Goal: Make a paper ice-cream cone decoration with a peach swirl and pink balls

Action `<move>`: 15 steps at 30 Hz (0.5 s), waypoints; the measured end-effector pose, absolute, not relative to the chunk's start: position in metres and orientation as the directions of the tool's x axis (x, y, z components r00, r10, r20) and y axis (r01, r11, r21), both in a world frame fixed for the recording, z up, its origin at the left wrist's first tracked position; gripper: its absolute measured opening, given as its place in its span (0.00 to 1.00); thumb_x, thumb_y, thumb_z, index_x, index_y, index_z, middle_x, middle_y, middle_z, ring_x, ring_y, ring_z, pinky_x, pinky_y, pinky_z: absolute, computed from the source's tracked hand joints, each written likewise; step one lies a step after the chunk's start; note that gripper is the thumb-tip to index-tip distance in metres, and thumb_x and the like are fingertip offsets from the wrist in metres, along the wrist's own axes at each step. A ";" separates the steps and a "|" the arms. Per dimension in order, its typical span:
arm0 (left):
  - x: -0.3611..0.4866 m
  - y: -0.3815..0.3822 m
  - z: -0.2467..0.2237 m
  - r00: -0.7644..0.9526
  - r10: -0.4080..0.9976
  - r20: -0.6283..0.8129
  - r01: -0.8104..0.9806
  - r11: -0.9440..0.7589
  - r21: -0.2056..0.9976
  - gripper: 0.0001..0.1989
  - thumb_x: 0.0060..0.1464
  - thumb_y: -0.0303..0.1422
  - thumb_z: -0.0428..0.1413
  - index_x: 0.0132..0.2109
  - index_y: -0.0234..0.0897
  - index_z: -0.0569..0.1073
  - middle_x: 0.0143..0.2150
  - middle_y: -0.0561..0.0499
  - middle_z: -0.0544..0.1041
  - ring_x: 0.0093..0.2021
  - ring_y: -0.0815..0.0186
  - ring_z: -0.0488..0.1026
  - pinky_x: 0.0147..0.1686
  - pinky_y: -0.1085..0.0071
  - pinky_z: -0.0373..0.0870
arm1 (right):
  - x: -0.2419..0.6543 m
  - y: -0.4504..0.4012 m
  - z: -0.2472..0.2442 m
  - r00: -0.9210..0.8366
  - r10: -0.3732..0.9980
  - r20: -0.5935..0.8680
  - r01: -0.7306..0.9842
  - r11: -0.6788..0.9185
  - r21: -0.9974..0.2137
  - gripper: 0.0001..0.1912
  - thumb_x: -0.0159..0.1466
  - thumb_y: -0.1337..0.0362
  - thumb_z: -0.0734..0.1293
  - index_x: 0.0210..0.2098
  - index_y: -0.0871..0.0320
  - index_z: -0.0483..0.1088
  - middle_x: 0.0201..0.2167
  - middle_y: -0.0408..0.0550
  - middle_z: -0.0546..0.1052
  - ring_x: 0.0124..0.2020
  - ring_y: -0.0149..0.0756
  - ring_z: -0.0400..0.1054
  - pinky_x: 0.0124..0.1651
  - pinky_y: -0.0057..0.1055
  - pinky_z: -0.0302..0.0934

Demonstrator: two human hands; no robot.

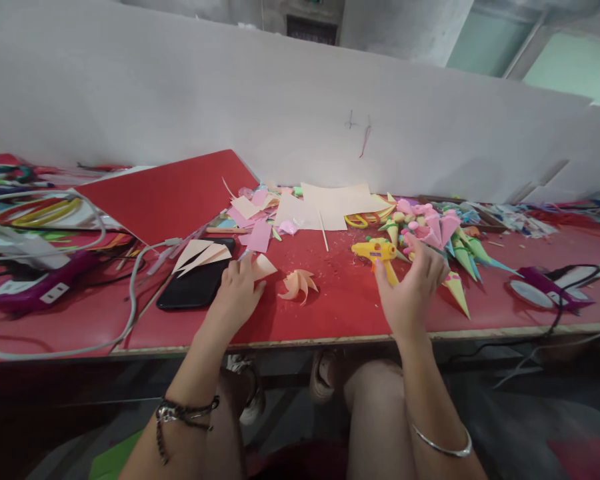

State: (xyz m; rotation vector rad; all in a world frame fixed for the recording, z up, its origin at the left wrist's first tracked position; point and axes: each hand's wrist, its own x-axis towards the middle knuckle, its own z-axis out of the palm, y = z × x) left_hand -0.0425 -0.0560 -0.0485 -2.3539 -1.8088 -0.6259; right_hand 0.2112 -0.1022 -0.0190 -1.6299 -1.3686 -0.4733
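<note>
My left hand (236, 293) is low over the table, thumb and index finger apart. A curved peach paper piece (265, 267) sits beside its fingertips; whether they touch is unclear. Left of it, a black phone (187, 290) lies flat with folded peach paper pieces (203, 255) on top. To the right of this hand rests a peach paper flower (299, 286) with curled, pointed petals. My right hand (414, 287) is open, its thumb spread from the fingers. Close to that thumb lies a yellow hot glue gun (376, 251), its handle partly behind the hand.
Pink and green paper cones (437, 228) cluster behind my right hand. Further back are cream paper sheets (330, 205), a thin white stick (323, 231) and paper scraps (255, 217). A red board (175, 193) leans at left. Purple power strips (43, 287) and cables flank both sides.
</note>
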 end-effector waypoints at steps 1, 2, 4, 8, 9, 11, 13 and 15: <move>-0.043 -0.056 -0.049 0.211 0.898 0.385 0.946 -0.287 0.150 0.24 0.53 0.29 0.45 0.56 0.24 0.55 0.51 0.33 0.64 0.49 0.50 0.63 0.48 0.55 0.60 | 0.203 -0.103 -0.016 0.254 0.563 0.787 0.910 0.136 -0.391 0.19 0.59 0.61 0.60 0.48 0.61 0.60 0.43 0.59 0.67 0.49 0.48 0.57 0.52 0.49 0.50; -0.043 -0.056 -0.049 0.215 0.897 0.387 0.949 -0.286 0.135 0.23 0.53 0.29 0.45 0.56 0.24 0.55 0.51 0.33 0.64 0.49 0.50 0.63 0.47 0.55 0.60 | 0.193 -0.104 -0.014 0.173 0.609 0.774 0.894 0.232 -0.383 0.14 0.60 0.63 0.59 0.44 0.59 0.63 0.41 0.56 0.68 0.47 0.45 0.59 0.51 0.46 0.52; -0.044 -0.057 -0.048 0.222 0.895 0.388 0.954 -0.281 0.104 0.23 0.54 0.30 0.45 0.56 0.24 0.56 0.49 0.33 0.65 0.49 0.50 0.63 0.47 0.55 0.61 | 0.172 -0.103 -0.013 0.031 0.723 0.690 0.830 0.367 -0.421 0.08 0.60 0.64 0.59 0.38 0.57 0.66 0.36 0.51 0.69 0.42 0.40 0.63 0.46 0.38 0.58; -0.045 -0.060 -0.044 0.170 0.902 0.397 0.966 -0.232 0.115 0.25 0.53 0.35 0.47 0.56 0.28 0.56 0.50 0.33 0.64 0.51 0.47 0.61 0.44 0.55 0.62 | 0.143 -0.096 -0.018 -0.121 0.868 0.482 0.784 0.381 -0.490 0.06 0.60 0.64 0.60 0.36 0.56 0.67 0.34 0.47 0.71 0.35 0.35 0.66 0.37 0.30 0.60; -0.045 -0.061 -0.042 0.158 0.899 0.409 0.963 -0.232 0.139 0.25 0.52 0.35 0.48 0.56 0.30 0.56 0.52 0.34 0.63 0.52 0.47 0.60 0.45 0.54 0.62 | 0.140 -0.094 -0.020 -0.114 0.881 0.459 0.794 0.358 -0.492 0.06 0.59 0.64 0.61 0.35 0.56 0.67 0.33 0.46 0.71 0.35 0.35 0.67 0.36 0.29 0.59; -0.042 -0.062 -0.037 0.177 0.884 0.433 0.936 -0.287 0.204 0.25 0.51 0.35 0.49 0.56 0.35 0.57 0.53 0.38 0.62 0.53 0.49 0.59 0.47 0.54 0.60 | 0.138 -0.090 -0.023 -0.090 0.895 0.438 0.814 0.319 -0.485 0.05 0.59 0.64 0.62 0.33 0.57 0.68 0.32 0.46 0.72 0.34 0.35 0.67 0.35 0.28 0.58; -0.039 -0.063 -0.031 0.241 0.861 0.448 0.875 -0.393 0.283 0.23 0.50 0.32 0.48 0.55 0.38 0.57 0.52 0.41 0.63 0.54 0.53 0.58 0.50 0.55 0.57 | 0.139 -0.087 -0.025 -0.069 0.898 0.434 0.826 0.295 -0.480 0.05 0.59 0.64 0.62 0.32 0.56 0.69 0.31 0.46 0.71 0.33 0.34 0.67 0.34 0.28 0.58; -0.034 -0.065 -0.025 0.305 0.842 0.446 0.793 -0.484 0.370 0.22 0.51 0.29 0.45 0.54 0.39 0.57 0.52 0.44 0.63 0.54 0.57 0.58 0.53 0.57 0.56 | 0.141 -0.085 -0.026 -0.064 0.903 0.424 0.825 0.287 -0.486 0.05 0.58 0.66 0.62 0.31 0.56 0.70 0.30 0.46 0.71 0.32 0.33 0.67 0.34 0.27 0.58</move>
